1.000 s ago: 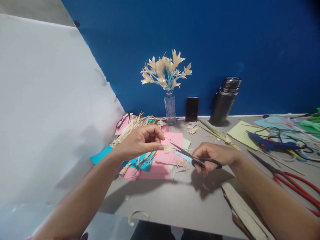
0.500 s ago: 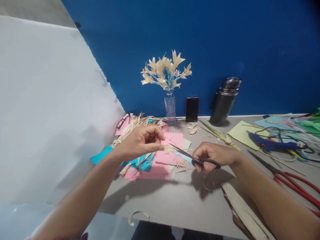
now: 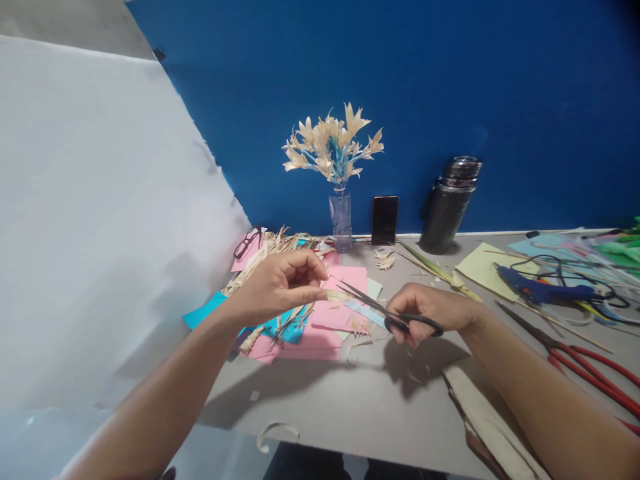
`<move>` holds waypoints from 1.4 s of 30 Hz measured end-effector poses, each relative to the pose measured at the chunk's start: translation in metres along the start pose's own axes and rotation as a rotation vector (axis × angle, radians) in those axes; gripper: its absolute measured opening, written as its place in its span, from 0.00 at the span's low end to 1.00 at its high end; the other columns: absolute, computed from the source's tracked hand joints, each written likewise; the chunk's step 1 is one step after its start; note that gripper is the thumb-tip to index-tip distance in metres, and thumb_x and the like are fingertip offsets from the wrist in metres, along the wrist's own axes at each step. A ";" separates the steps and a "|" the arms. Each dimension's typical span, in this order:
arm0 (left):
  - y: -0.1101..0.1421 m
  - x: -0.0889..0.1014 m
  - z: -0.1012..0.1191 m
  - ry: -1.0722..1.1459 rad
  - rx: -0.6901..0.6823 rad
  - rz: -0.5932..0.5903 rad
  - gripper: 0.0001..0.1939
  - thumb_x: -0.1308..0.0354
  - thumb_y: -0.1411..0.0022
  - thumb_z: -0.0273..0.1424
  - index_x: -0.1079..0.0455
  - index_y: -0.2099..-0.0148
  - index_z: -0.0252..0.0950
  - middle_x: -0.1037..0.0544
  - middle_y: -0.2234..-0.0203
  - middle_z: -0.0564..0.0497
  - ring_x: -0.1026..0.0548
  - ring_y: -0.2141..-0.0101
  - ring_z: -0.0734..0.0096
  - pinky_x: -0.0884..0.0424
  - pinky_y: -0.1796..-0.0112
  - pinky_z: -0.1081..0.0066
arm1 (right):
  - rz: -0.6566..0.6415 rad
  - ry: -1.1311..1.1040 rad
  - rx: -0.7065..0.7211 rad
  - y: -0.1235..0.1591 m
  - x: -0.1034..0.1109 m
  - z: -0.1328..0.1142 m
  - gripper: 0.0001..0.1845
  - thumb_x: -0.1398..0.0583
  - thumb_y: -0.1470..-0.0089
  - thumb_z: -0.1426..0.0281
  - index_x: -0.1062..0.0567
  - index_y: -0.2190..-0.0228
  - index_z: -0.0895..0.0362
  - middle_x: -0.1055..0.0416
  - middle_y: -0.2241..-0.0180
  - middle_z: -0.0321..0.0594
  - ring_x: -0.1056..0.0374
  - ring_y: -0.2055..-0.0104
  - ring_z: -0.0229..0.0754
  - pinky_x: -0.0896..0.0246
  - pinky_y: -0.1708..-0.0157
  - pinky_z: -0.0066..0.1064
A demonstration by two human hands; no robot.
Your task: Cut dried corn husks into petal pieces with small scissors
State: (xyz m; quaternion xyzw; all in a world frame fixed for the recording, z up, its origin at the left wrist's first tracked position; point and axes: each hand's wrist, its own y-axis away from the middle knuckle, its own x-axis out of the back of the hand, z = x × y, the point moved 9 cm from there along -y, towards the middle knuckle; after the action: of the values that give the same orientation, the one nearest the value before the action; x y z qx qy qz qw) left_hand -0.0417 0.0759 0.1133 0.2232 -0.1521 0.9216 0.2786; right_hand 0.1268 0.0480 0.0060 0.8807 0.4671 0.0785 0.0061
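Between thumb and fingers, my left hand [image 3: 283, 283] pinches a small pale strip that looks like dried husk [image 3: 336, 295], its free end pointing right. My right hand [image 3: 423, 310] is closed round the handles of black scissors [image 3: 367, 300]. The blades are slightly parted and point left, close by the strip's end; I cannot tell if they touch it. Under the hands lie pink paper sheets [image 3: 345, 317], blue paper [image 3: 205, 308] and small pale scraps. A bundle of dried husk strips [image 3: 270, 250] lies behind my left hand.
Husk flowers [image 3: 327, 143] stand in a clear bottle [image 3: 341, 220] at the back, beside a phone [image 3: 385, 220] and a dark flask [image 3: 450, 203]. To the right lie a blue glue gun [image 3: 545, 287] with its cord and red-handled scissors [image 3: 595, 373]. A beige pouch-like item [image 3: 495, 420] lies near the front edge.
The scissor blades have parted a little more near the strip. Both hands stay almost in the same place.
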 end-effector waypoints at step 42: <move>-0.006 -0.008 -0.009 0.105 0.114 -0.114 0.12 0.33 0.46 0.33 0.30 0.64 0.34 0.33 0.78 0.57 0.37 0.78 0.82 0.40 0.78 0.80 | -0.011 0.029 -0.036 0.000 -0.004 -0.003 0.23 0.30 0.57 0.53 0.22 0.73 0.63 0.27 0.78 0.37 0.33 0.77 0.36 0.40 0.76 0.24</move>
State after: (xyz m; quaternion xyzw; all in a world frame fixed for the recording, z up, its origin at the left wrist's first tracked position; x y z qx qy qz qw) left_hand -0.0351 0.0802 0.1026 0.1985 -0.0715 0.9218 0.3252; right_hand 0.1241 0.0444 0.0083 0.8766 0.4706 0.0997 0.0157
